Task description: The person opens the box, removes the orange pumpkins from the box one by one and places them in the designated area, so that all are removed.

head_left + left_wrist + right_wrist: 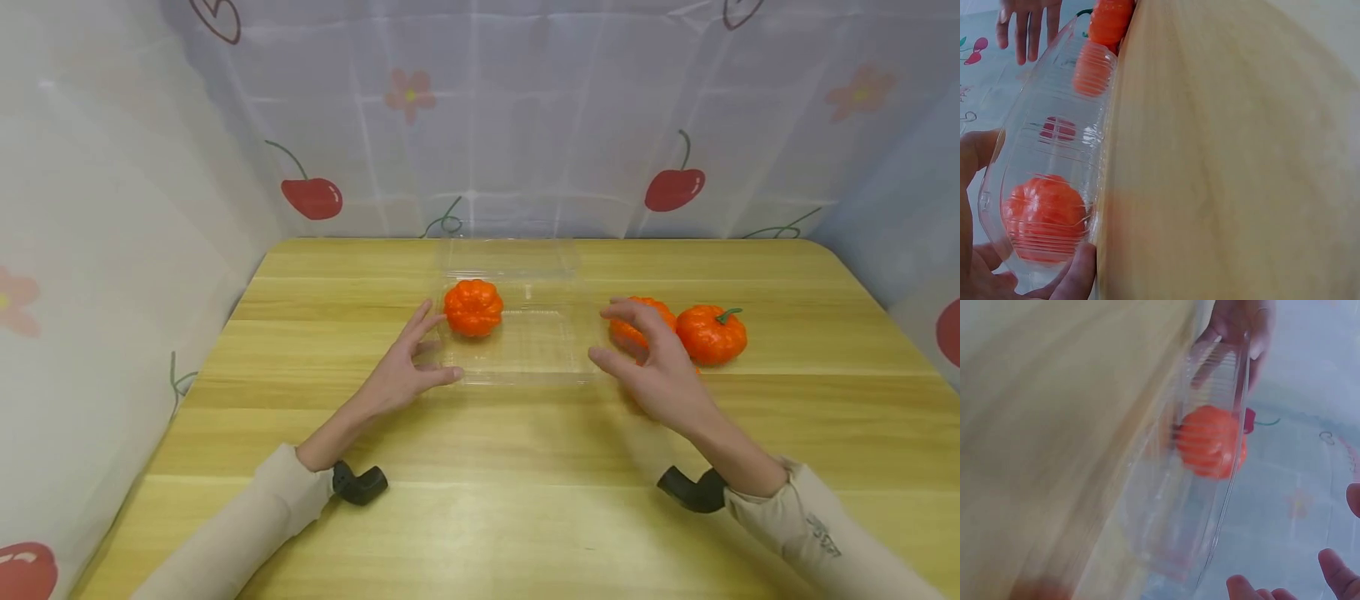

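Observation:
A clear plastic clamshell box (525, 350) lies on the table with its lid (510, 257) folded back. An orange toy pumpkin (474, 308) sits in the box's left part. My left hand (401, 371) is at the box's left end, fingers spread along that side; the thumb (1080, 272) is low by the front wall. Just off the box's right end hovers my right hand (656, 367), fingers loosely bent with nothing between them. It partly covers one orange pumpkin (654, 310); a green-stemmed pumpkin (712, 335) lies beside that. More orange shows from beneath the hand.
The wooden table (480, 525) ends at a patterned curtain (517, 125) with cherries and flowers. Similar cloth (105, 208) hangs along the left side. Black wrist mounts (360, 483) stick out from both sleeves.

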`<state>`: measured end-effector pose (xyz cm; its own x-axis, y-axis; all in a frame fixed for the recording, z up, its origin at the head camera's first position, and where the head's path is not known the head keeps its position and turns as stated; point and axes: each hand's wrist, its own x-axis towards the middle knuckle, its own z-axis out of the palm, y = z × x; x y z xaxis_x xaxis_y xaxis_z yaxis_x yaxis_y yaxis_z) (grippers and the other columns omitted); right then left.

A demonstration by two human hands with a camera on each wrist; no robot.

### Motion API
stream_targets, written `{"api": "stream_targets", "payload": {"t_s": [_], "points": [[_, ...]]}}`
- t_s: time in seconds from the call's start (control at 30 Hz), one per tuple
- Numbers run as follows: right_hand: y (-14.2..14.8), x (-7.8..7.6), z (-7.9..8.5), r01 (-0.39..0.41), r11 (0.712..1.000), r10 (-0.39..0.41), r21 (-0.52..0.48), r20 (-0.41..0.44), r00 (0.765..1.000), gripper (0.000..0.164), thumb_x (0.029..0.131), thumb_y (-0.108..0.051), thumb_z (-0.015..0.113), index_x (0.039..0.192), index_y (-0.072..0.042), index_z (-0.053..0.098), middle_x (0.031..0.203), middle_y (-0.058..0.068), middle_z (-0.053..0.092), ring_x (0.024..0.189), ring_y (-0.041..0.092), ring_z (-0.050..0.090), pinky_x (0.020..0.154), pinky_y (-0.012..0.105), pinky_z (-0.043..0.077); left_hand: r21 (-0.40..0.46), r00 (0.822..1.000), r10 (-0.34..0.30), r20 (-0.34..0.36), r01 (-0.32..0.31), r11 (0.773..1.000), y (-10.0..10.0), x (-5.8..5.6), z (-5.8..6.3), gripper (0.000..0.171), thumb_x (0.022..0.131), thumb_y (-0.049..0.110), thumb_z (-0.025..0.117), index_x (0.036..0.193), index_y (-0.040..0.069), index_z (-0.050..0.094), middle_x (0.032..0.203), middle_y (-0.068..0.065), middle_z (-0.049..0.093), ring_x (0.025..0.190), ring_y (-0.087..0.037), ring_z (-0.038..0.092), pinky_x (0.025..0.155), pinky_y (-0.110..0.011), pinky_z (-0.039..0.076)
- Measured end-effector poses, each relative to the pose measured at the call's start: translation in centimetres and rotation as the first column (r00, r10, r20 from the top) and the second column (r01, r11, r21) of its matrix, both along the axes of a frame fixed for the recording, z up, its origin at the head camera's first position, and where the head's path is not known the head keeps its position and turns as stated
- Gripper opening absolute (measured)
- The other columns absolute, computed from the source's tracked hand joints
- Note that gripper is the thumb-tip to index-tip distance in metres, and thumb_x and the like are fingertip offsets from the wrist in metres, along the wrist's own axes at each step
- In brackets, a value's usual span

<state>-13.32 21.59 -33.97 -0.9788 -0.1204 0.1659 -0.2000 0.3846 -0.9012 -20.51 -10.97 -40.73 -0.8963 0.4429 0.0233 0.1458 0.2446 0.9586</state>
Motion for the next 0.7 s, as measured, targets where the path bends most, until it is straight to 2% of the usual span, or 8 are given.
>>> {"api": "stream_targets", "payload": {"t_s": [0.1,0.17,0.3,0.43,0.7], "points": [[-1.3,-0.9,0.1,-0.029,1.0,0.029,-0.011,0.05,0.998,0.052,0.095,-0.016,0.067,0.138,-0.001,0.044,0.15,0.009,0.035,0.133,0.035,0.043,0.106,0.047,0.041,-0.005,1.0,0.001,0.0,-0.001,1.0,0.0,0.0,0.0,0.083,0.085,0.017,0.079,0.153,0.007,0.033,0.164,0.009,0.001,0.138,-0.035,0.036,0.1,-0.041,0.048],[-2.1,-1.7,0.0,-0.046,0.999,0.047,-0.017,0.077,0.996,0.056,0.095,-0.019,0.068,0.141,-0.002,0.042,0.15,0.009,0.036,0.136,0.033,0.041,0.105,0.048,0.042,-0.007,1.0,0.002,0.002,-0.002,1.0,0.0,0.0,0.1,0.083,0.085,0.017,0.08,0.153,0.007,0.033,0.164,0.01,0.001,0.138,-0.035,0.036,0.1,-0.042,0.048],[-3.7,-3.3,-0.5,-0.074,0.997,0.075,-0.017,0.122,0.99,0.06,0.094,-0.022,0.069,0.144,-0.005,0.04,0.151,0.008,0.038,0.142,0.028,0.031,0.107,0.051,0.04,-0.007,1.0,0.007,0.005,-0.007,1.0,0.0,0.0,0.2,0.084,0.084,0.016,0.08,0.153,0.006,0.033,0.164,0.011,0.001,0.138,-0.036,0.036,0.1,-0.042,0.048],[-5.2,-4.9,-1.1,-0.086,0.996,0.086,-0.009,0.151,0.985,0.062,0.092,-0.021,0.07,0.145,-0.007,0.04,0.151,0.01,0.038,0.141,0.03,0.031,0.107,0.056,0.037,-0.004,1.0,0.01,0.005,-0.01,1.0,0.1,0.0,0.2,0.084,0.084,0.015,0.08,0.153,0.006,0.033,0.164,0.011,0.001,0.138,-0.037,0.036,0.1,-0.043,0.048],[-7.7,-7.7,-2.1,-0.109,0.994,0.11,-0.015,0.185,0.977,0.07,0.089,-0.021,0.073,0.148,-0.008,0.036,0.153,0.015,0.033,0.14,0.036,0.032,0.108,0.055,0.035,-0.006,1.0,0.003,0.0,-0.003,1.0,0.1,-0.2,0.0,0.083,0.084,0.017,0.08,0.152,0.006,0.035,0.164,0.01,0.002,0.137,-0.039,0.036,0.1,-0.045,0.047]]}}
